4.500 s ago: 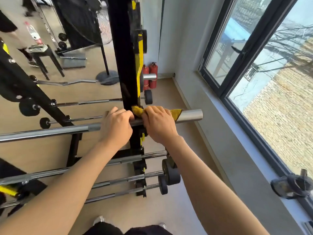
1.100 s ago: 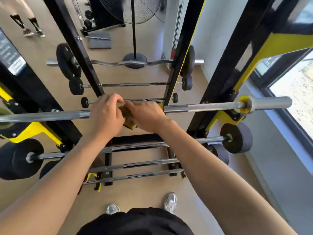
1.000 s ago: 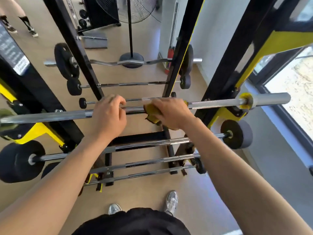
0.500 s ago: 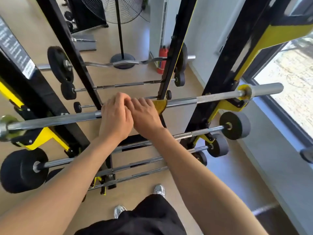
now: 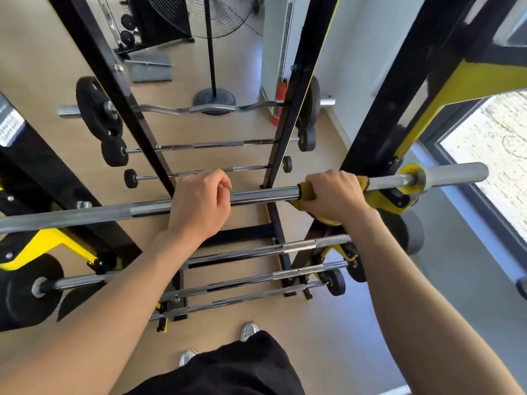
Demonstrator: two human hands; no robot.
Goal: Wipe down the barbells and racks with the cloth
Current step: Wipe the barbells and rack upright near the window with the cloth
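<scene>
Presumably midway: right hand fingers wrap cloth round the barbell, left hand grips it bare; lower bars await.

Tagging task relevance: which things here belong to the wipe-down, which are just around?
Job: yellow cloth, wrapped round the top barbell under the right hand; left hand gripping that bar; black-and-yellow rack; barbells racked below.
Just around: floor fan, red fire extinguisher, window.
</scene>
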